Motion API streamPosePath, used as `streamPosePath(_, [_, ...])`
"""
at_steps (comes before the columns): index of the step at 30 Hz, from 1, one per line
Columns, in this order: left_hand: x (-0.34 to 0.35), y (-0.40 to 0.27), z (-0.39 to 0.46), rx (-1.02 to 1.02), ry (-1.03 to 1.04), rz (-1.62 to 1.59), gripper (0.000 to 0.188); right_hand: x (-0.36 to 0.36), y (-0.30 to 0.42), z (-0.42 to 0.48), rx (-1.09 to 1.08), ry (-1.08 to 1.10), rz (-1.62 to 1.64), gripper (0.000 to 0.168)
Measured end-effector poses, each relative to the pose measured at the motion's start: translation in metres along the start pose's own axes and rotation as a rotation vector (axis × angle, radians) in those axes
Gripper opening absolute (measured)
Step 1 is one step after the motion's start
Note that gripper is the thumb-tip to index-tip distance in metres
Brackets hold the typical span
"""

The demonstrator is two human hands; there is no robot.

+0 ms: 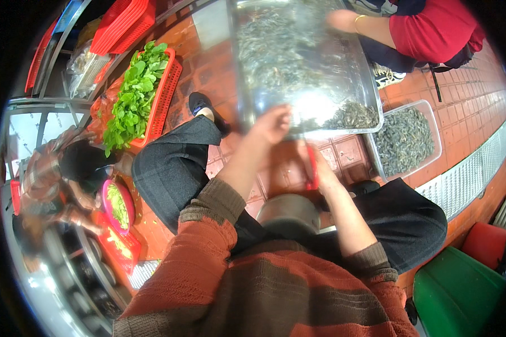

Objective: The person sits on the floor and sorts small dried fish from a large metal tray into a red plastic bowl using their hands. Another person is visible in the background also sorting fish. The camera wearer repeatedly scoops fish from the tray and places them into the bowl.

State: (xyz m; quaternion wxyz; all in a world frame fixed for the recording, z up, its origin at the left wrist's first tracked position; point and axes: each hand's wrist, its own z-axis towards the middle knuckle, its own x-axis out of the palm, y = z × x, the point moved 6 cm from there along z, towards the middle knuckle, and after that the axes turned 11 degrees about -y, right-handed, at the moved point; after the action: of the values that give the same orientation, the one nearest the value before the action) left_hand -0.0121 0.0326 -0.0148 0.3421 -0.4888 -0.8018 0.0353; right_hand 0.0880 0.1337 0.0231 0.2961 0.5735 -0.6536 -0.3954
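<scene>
My left hand [274,124] is raised at the near edge of a large clear plastic tub [379,113], its fingers curled and blurred; whether it holds something small is unclear. In my right hand [322,170] are scissors with red handles [311,168], their blades blurred and pointing toward the tub. Small grey shrimp [354,116] lie in water in the tub. A smaller clear container [436,139] to its right is heaped with grey shrimp [405,143]. Between my legs, below my hands, stands a round metal pot [289,210].
Across the tub, a person's hand [341,20] reaches over it. At left stands a red basket [164,105] of leafy greens [135,97]. Other people work lower left around a pink bowl [130,206] and red basket [130,248]. A metal drain grate [468,172] and green bin [455,290] are right.
</scene>
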Motion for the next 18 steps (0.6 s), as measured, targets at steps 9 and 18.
streamPosePath(9, [-0.002, 0.003, 0.005, 0.041, -0.040, 0.227, 0.016, -0.002, 0.003, 0.000, 0.046, -0.090, 0.031, 0.038])
streamPosePath(18, [0.008, -0.069, 0.072, 0.736, -0.223, 0.995, 0.018, -0.004, 0.000, -0.005, 0.250, -0.062, 0.086, 0.039])
